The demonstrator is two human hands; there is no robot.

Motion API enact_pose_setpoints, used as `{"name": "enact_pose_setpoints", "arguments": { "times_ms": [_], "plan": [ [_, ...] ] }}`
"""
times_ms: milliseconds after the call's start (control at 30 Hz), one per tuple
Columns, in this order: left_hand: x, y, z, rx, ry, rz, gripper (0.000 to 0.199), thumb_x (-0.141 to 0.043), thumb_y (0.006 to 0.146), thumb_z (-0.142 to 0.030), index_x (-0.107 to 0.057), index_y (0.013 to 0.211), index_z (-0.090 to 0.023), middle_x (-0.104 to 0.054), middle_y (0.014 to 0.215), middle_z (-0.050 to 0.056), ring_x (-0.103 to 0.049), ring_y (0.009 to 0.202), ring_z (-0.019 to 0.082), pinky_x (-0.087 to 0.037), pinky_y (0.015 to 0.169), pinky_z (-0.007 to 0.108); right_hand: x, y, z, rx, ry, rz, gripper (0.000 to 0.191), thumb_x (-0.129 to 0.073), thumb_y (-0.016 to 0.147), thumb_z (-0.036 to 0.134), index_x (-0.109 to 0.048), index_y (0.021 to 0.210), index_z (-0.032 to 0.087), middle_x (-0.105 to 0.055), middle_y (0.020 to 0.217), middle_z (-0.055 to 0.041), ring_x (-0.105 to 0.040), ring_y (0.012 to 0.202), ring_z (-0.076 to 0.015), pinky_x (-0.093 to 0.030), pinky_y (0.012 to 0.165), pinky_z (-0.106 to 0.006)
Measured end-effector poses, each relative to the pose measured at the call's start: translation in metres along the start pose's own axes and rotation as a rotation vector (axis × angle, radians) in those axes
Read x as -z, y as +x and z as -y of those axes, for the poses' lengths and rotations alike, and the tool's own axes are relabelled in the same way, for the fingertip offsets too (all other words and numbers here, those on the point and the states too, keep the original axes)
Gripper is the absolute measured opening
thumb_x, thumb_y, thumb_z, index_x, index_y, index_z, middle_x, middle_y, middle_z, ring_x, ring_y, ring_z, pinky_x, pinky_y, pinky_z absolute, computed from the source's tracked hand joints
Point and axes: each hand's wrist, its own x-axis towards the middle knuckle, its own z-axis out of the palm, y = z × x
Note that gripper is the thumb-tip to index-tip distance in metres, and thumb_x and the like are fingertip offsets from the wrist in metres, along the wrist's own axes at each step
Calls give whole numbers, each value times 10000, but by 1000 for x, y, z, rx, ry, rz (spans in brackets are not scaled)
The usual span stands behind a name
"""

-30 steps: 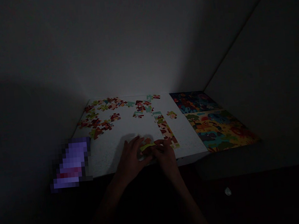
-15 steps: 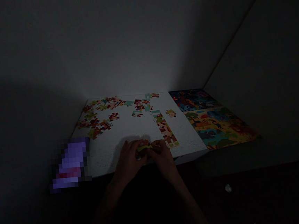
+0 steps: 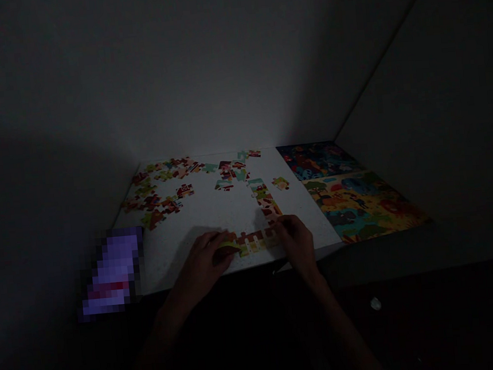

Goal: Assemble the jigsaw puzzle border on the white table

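Note:
My left hand (image 3: 205, 260) is closed on a green and brown puzzle piece (image 3: 228, 248) at the left end of a fence strip (image 3: 251, 242) near the table's front edge. At the strip's right end, my right hand (image 3: 297, 241) touches the corner where it meets a column of joined pieces (image 3: 262, 198); its fingers are bent together, and whether they grip anything is hidden. The column runs away from me toward the back.
Loose puzzle pieces (image 3: 153, 202) lie heaped at the back left, others (image 3: 232, 169) at the back middle. One piece (image 3: 281, 183) is right of the column. Two finished pictures (image 3: 360, 204) (image 3: 317, 160) cover the right side. A blurred purple object (image 3: 115, 265) is at the front left.
My right hand has moved right, away from my left hand, to the strip's corner. The fence strip between the hands has come into view. My left hand has shifted slightly left.

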Motion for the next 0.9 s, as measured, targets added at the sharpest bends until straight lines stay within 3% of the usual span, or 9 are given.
{"name": "enact_pose_setpoints", "arguments": {
  "times_ms": [167, 367, 900],
  "plan": [
    [4, -2, -1, -49, 29, 48, 406, -615, 889, -305, -598, 1294, -318, -610, 1249, 44, -532, 1180, 242, -479, 1029, 452, 8, 19, -10, 222, -192, -122, 186, -562, 840, 354, -656, 896, 203, -683, 935, -81, -615, 889, -235, -475, 813, -380],
    [6, -8, -2, -72, 97, 49, 427, -571, 933, -344, -551, 1358, -310, -589, 1285, 51, -510, 1199, 253, -465, 1045, 458, 5, 21, -16, 326, -344, -85, 142, -529, 868, 292, -643, 873, 207, -662, 923, -89, -586, 926, -251, -454, 839, -403],
    [6, -15, -6, -80, 115, 32, 368, -544, 950, -358, -592, 1315, -364, -589, 1252, 35, -517, 1172, 253, -472, 1020, 471, 5, 19, -13, 302, -424, -22, 157, -527, 879, 289, -656, 883, 199, -654, 922, -104, -573, 915, -262, -439, 831, -401]
  ]
}}
